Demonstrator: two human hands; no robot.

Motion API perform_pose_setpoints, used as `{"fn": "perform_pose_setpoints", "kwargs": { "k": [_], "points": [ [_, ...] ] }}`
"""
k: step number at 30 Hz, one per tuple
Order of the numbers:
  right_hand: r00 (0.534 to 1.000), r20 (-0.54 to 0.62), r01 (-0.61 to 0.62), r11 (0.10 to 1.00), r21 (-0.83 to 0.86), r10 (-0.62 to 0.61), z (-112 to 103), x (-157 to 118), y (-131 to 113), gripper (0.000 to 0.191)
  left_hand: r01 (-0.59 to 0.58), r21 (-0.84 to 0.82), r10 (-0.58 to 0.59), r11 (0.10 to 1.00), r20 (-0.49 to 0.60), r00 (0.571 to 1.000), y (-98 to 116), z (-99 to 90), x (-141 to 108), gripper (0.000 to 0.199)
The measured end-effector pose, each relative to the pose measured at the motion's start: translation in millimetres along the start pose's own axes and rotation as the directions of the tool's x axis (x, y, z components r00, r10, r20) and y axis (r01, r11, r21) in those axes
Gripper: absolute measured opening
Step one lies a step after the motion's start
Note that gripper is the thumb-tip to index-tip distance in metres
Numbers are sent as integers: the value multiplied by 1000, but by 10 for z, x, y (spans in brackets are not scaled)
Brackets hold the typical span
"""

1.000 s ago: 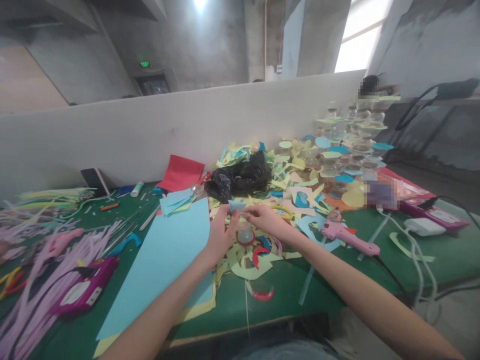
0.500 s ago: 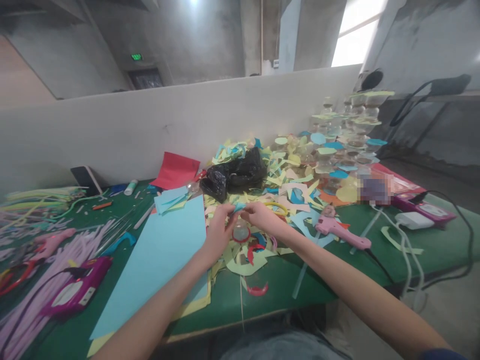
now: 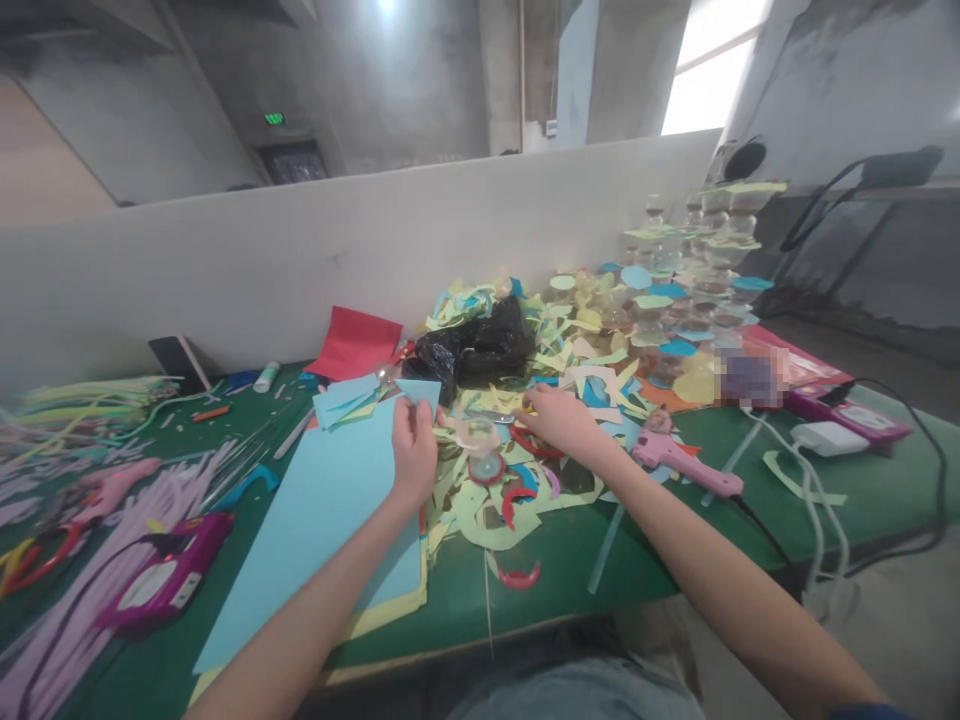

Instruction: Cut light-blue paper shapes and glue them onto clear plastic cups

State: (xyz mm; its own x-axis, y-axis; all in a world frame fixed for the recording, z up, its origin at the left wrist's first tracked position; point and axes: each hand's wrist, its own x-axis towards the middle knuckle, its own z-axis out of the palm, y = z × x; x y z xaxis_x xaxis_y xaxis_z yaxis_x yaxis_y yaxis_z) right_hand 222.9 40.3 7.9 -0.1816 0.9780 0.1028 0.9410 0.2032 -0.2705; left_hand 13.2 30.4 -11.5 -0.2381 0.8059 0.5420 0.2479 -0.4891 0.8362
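My left hand (image 3: pixel 415 450) is closed on a small piece of light blue paper (image 3: pixel 421 391), held up above the large blue sheets (image 3: pixel 322 510). My right hand (image 3: pixel 559 425) is closed around the handles of a pair of scissors (image 3: pixel 501 418), whose blades point left. Its fingers partly hide the red and yellow handles. Between my hands a clear plastic cup-like piece (image 3: pixel 478 434) with a red ring at its base stands on paper scraps (image 3: pixel 487 525).
A pink glue gun (image 3: pixel 686 466) lies to the right, beside stacked clear cups with paper discs (image 3: pixel 712 270). Behind my hands is a black plastic bag (image 3: pixel 480 350). On the left are purple strips (image 3: pixel 142 560), a magenta box (image 3: pixel 169 575) and another pink glue gun (image 3: pixel 120 482).
My hands have moved apart from above the clear plastic piece. My left hand now holds blue paper farther left; my right hand has moved right and taken hold of the scissors.
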Motion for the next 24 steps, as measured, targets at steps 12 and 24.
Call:
{"fn": "perform_pose_setpoints", "kwargs": {
  "k": [12,24],
  "points": [
    [986,164,50,977,-208,-16,-38,-22,31,25,-2,95,0,995,20,1000,-231,-82,175,26],
    [996,85,-52,979,195,36,-126,-11,31,44,80,116,-83,990,21,996,-225,-99,210,30]
  ]
}}
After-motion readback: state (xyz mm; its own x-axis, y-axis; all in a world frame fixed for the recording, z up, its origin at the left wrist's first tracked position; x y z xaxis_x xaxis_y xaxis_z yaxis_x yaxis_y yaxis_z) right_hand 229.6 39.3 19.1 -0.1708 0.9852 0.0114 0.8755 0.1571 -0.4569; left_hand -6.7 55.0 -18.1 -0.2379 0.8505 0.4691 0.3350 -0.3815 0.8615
